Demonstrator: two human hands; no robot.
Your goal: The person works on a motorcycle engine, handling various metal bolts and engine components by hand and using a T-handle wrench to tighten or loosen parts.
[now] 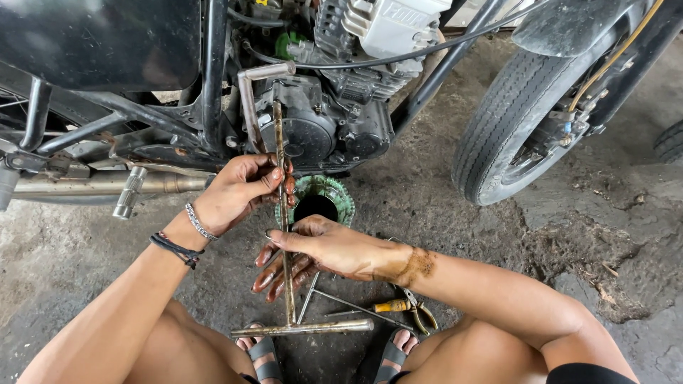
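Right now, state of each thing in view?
Left hand: gripping the T-wrench shaft, upper part.
Right hand: oily, fingers around the shaft lower down.
T-wrench: upright, crossbar toward the person.
Green pan: under the engine, on the floor.
Pliers: lying on the floor.

Wrench shaft (283, 213) partly hidden behind fingers (274, 274); front tyre (498, 121) cropped.

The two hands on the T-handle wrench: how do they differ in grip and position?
The left hand sits higher on the T-handle wrench, close to the engine, fingers curled around the shaft; the right hand sits lower, fingers stretched out across it. The left wrist wears a bracelet and dark cords; the right wrist is bare with a brown smear. Both are oil-stained and touch the same upright shaft.
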